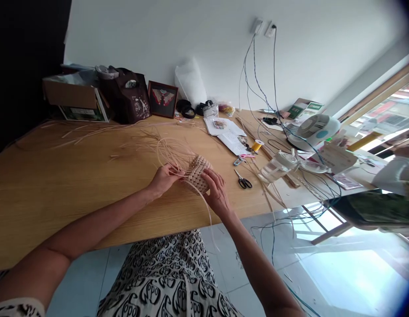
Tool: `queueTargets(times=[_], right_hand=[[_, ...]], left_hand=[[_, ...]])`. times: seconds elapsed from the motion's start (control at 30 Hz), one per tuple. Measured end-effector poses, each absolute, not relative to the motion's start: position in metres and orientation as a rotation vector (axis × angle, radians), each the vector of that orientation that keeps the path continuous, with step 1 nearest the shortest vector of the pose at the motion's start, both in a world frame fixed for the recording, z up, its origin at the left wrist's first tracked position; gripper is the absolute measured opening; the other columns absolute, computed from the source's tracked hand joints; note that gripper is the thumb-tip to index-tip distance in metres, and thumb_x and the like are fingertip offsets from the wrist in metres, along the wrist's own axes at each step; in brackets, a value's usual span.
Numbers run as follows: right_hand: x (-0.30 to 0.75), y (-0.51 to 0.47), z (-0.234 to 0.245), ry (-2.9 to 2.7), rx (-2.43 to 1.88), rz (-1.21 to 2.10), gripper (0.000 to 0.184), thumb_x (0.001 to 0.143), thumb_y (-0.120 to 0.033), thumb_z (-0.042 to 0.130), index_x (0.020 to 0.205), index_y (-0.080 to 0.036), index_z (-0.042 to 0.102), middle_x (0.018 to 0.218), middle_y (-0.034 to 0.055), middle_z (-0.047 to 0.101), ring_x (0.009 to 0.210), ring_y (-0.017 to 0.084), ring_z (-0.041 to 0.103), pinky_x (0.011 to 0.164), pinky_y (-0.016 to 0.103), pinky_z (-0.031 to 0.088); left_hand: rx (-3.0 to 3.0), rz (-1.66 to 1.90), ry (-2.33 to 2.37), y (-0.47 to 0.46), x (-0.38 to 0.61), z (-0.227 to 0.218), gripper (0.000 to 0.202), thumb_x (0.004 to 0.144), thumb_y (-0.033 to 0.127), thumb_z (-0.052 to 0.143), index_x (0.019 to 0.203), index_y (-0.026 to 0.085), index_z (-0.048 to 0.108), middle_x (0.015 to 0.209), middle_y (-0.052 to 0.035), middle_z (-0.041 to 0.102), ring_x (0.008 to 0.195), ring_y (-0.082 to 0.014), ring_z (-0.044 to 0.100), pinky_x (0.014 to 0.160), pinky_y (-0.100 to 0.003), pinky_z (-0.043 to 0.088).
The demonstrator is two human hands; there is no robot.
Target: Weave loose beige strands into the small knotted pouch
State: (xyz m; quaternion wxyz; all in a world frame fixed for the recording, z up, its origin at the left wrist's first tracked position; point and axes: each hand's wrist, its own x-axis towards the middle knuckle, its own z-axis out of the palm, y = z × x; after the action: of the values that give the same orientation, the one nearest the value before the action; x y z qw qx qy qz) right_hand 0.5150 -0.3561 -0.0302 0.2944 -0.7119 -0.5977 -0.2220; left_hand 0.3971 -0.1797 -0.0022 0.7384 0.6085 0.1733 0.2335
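At the near edge of a pale wooden bench (59,185), a small woven cane basket (198,174) sits between the person's hands, with its loose cane strands (171,147) fanning out toward the far side of the bench. The left hand (163,179) is closed, pinching several strands where they leave the woven edge. The right hand (217,191) is curled over the woven body, gripping it from above. One long strand (209,215) curves down past the right hand and beyond the bench edge. Further left, thin cane strips (92,130) lie scattered across the bench. To the right of the basket lie black-handled scissors (243,179), a yellow thread spool (256,145) and loose papers (224,134); a glass jar (277,167) lies on its side farther along. At the far edge stand a framed picture (162,99), a dark brown bag (125,97) and a cardboard box (70,94). Below the bench edge, a black-and-white patterned skirt (168,277) covers the person's lap.
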Motion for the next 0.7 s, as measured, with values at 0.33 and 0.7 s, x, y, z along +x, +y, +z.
queueTargets(times=[0.33,0.7], right_hand=[[0.521,-0.386,-0.044,-1.511,-1.873,-0.236,0.067,0.073,-0.006,0.048,0.135,-0.026,0.035,0.150,0.0070,0.015,0.138,0.026,0.011,0.108,0.053,0.024],[0.518,-0.375,-0.073,-0.860,-1.616,0.165,0.069,0.081,-0.040,0.058,0.138,-0.026,0.022,0.141,0.0146,0.030,0.118,0.024,0.047,0.094,0.043,0.046]], left_hand=[[1.529,0.864,1.025,-0.095,0.409,-0.022,0.017,0.072,0.026,0.054,0.086,0.017,0.050,0.077,-0.0009,0.054,0.074,-0.0147,0.051,0.069,-0.029,0.040],[2.445,0.831,0.203,-0.175,0.387,0.014,0.050,0.075,0.038,0.059,0.121,0.020,0.048,0.124,-0.0111,0.053,0.119,-0.0264,0.044,0.102,-0.038,0.028]])
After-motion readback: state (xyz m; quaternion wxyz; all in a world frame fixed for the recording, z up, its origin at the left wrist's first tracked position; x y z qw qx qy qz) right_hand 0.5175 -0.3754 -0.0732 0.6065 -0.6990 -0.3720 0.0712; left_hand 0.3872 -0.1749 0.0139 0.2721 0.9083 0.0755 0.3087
